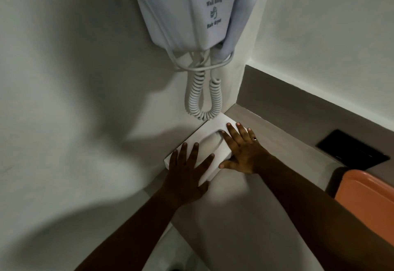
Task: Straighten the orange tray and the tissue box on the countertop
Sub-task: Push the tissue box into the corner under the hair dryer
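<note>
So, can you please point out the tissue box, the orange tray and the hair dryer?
tissue box (210, 134): head view, bare white top near the far corner.
orange tray (368, 202): head view, flat inner surface at the right edge.
hair dryer (204, 14): head view, front of the wall-mounted housing, by the printed label.

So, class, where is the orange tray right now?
In the head view, the orange tray lies at the right edge on the countertop, beyond the right forearm, away from the tissue box.
</note>
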